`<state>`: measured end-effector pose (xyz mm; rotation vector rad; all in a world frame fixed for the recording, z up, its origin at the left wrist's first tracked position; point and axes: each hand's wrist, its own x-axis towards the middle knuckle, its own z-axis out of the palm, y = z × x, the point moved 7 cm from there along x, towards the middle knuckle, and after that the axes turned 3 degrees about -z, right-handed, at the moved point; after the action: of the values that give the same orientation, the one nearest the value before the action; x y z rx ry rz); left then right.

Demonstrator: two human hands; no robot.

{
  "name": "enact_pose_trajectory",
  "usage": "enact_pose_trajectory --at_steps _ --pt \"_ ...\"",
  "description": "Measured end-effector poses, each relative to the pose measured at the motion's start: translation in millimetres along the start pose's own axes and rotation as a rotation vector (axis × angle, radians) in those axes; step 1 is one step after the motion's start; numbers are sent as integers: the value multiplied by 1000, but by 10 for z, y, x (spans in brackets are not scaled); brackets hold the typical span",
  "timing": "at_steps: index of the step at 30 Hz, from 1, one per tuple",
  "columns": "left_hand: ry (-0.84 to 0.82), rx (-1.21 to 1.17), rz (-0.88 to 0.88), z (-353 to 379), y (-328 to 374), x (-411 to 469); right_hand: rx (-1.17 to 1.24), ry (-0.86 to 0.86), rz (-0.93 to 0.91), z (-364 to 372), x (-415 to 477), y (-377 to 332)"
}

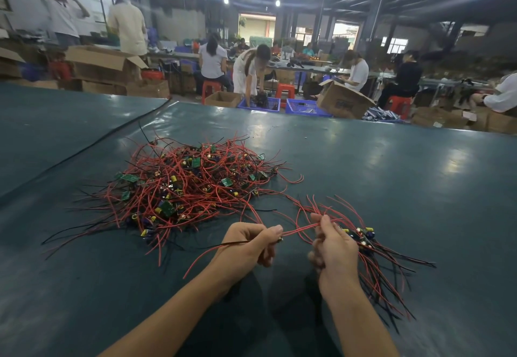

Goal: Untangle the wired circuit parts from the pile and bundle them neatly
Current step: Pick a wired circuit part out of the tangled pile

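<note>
A tangled pile (pixel 184 186) of red and black wires with small green circuit boards and capacitors lies on the dark green table (pixel 405 177), ahead and left of my hands. My left hand (pixel 251 242) pinches a single wired part; its red and black leads trail left over my wrist, and a red wire runs from it across to my right hand. My right hand (pixel 334 244) grips a bundle of wired parts (pixel 366 240). The bundle's boards sit beside my fingers, and its wires fan out to the right and downward.
A black cable (pixel 92 144) crosses the table's far left. Beyond the far edge stand blue crates (pixel 305 107), cardboard boxes (pixel 344 101) and red stools, with several people working at other benches.
</note>
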<state>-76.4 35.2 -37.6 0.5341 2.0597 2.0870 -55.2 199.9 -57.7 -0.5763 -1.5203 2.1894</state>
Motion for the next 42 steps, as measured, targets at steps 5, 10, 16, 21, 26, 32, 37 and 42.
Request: enact_pose_trajectory --at_steps 5,10,16,21,26,32,37,42 --pt "2 -24 17 -3 12 -11 121 -6 -6 -46 44 -25" --pt "54 -64 20 -88 -5 7 1 -100 -24 93 -65 -5" --pt "15 -2 -8 -44 -34 4 -224 -317 -120 448 -375 58" --pt "-12 21 -6 -39 -31 22 -177 -164 -116 284 -216 29" --pt "-38 5 9 -44 21 18 -22 27 -17 -6 17 -5" --pt "-54 8 22 -56 50 7 138 111 1 -201 150 -50" --pt "137 -26 -21 -204 7 19 210 14 -47 -123 92 -99" --pt "287 -350 -246 -281 -140 14 212 -87 -122 -12 10 -197"
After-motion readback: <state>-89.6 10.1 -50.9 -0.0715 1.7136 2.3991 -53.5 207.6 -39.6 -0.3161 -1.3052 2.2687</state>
